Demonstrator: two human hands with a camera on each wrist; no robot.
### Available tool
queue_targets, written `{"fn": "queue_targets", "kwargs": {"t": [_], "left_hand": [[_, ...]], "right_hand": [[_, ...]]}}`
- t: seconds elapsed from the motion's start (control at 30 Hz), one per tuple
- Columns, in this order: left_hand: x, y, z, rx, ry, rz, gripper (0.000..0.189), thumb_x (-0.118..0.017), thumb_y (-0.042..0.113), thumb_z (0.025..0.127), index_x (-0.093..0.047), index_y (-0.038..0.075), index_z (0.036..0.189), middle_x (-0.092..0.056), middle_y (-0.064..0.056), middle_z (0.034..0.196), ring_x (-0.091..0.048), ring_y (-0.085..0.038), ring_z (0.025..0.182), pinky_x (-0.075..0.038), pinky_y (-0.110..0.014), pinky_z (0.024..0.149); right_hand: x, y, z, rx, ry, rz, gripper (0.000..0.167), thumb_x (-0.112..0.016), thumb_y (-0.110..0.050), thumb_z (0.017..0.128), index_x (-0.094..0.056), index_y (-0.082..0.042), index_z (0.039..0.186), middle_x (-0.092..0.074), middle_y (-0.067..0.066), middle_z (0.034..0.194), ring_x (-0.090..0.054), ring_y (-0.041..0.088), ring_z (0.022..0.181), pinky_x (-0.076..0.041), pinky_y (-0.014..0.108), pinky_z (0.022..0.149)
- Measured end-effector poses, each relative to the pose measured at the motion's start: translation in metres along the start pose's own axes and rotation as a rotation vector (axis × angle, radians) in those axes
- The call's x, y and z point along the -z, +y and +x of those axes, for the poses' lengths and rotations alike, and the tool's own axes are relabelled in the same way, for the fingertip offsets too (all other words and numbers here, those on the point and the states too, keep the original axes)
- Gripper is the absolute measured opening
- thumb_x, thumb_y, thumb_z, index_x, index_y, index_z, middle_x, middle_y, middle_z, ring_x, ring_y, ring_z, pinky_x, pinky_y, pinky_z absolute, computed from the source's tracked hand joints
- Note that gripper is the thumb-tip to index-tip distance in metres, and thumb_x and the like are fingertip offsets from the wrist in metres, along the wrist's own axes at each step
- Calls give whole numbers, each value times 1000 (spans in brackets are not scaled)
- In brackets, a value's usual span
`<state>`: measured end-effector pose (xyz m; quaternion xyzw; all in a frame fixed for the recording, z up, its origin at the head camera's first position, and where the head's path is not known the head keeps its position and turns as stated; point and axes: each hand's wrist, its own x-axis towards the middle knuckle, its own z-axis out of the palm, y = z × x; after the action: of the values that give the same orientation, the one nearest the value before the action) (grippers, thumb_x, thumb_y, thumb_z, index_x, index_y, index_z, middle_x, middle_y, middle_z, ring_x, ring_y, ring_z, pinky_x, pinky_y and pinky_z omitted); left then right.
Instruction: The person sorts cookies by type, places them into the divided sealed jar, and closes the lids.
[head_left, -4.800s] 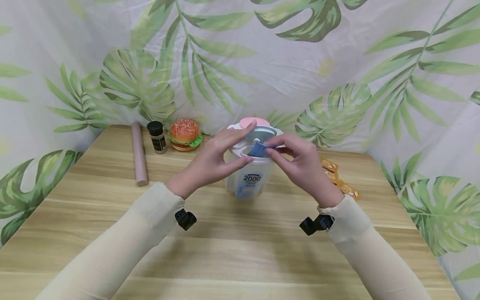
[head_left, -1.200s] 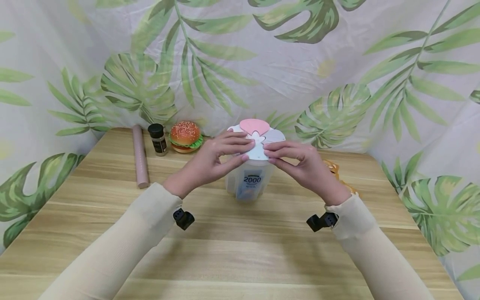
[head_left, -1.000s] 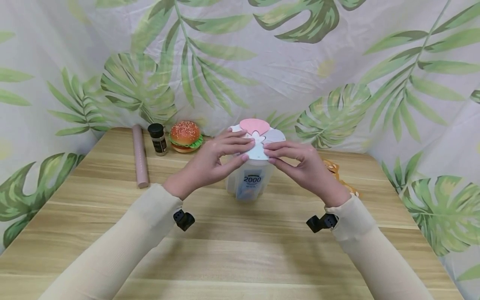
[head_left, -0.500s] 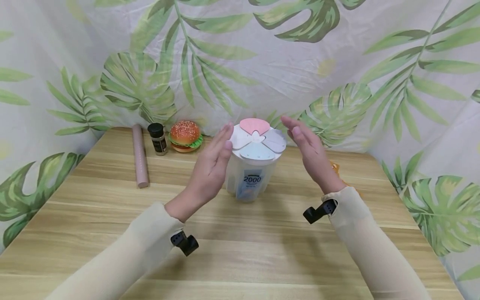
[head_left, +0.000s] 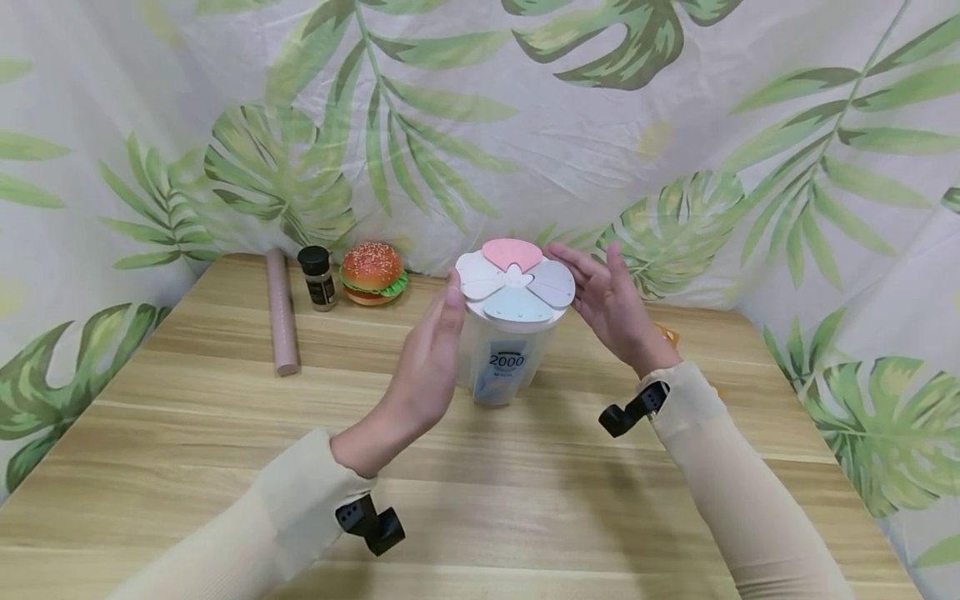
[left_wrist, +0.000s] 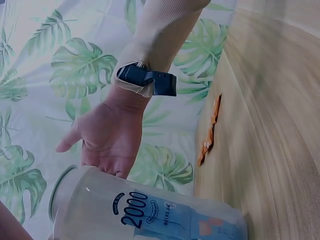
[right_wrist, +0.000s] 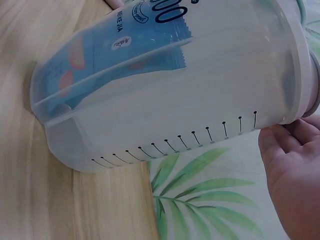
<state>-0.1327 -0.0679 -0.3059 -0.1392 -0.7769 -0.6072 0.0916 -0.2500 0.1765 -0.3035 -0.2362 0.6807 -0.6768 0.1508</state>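
Note:
A tall clear plastic storage canister (head_left: 538, 354), marked "2000", stands upright on the table. Its round lid (head_left: 517, 307) has petal-shaped flaps in pink, white, lilac-grey and pale blue, all lying flat. Through the wall a blue packet (right_wrist: 115, 47) shows inside, low in one compartment. My left hand (head_left: 423, 367) is upright along the canister's left side, fingers straight, with the thumb near the lid edge. On the other side my right hand (head_left: 611, 300) has its palm turned inward and thumb up. In the right wrist view its fingertips are right at the rim below the lid.
At the back left are a pink cylinder (head_left: 281, 312), a black-capped seasoning jar (head_left: 318, 283) and a burger (head_left: 372, 273). Orange packets (left_wrist: 209, 137) lie right of the canister, partly behind my right arm. A leaf-print cloth (head_left: 570, 150) hangs behind the table.
Earlier my right hand pinched a blue packet in the open front compartment. Both hands then pressed the pale blue flap down. They have since let go and moved to the canister's sides.

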Motion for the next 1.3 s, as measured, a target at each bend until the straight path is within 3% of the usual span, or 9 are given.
{"fn": "queue_targets", "kwargs": {"t": [0.27,0.5,0.63,0.77,0.87,1.1,1.3], "left_hand": [[2,-6,7,-20,6,0,94,-11,73,105,-15,3,167,-16,-10,177,-14,-22,165,-14,-43,136],[9,-16,23,7,-5,-9,78,-13,58,112,-15,3,167,-15,-8,177,-12,-21,166,-12,-42,137],[11,-21,33,7,-14,-44,74,-15,53,112,-18,3,167,-16,-10,177,-13,-23,166,-12,-43,137],[12,-23,41,39,-26,-103,70,-16,49,113,-16,4,167,-14,-7,177,-9,-20,166,-8,-41,137],[13,-25,47,67,-30,-132,69,-17,47,113,-14,5,168,-12,-5,178,-8,-18,166,-7,-40,137],[15,-28,65,85,-56,-138,71,-15,48,113,-14,2,167,-13,-9,177,-8,-20,166,-7,-40,137],[14,-31,78,122,-95,-156,76,-12,56,111,-17,5,167,-15,-4,177,-8,-16,166,-4,-39,137]], "right_hand": [[-3,3,-6,21,13,-57,94,-3,-74,103,-23,-8,167,-22,7,177,-18,23,165,-9,48,137],[-7,6,-23,80,20,-136,97,-11,-79,102,-22,-8,168,-23,6,177,-18,23,165,-13,48,136],[-10,9,-38,109,18,-152,96,-16,-79,102,-21,-9,168,-21,8,177,-16,26,165,-18,38,135],[-14,13,-50,134,9,-166,98,-21,-79,102,-16,-7,168,-15,11,178,-11,32,166,-25,20,130],[-20,15,-57,162,-2,-176,99,-23,-78,103,-12,-5,168,-11,14,178,-7,35,166,-28,13,126],[-35,14,-76,228,-24,-233,93,-22,-70,107,-8,0,168,-9,18,177,-7,40,164,-28,13,126],[-44,14,-92,281,-33,-287,82,-18,-62,111,-11,-4,168,-11,17,177,-11,36,164,-26,15,127]]}}
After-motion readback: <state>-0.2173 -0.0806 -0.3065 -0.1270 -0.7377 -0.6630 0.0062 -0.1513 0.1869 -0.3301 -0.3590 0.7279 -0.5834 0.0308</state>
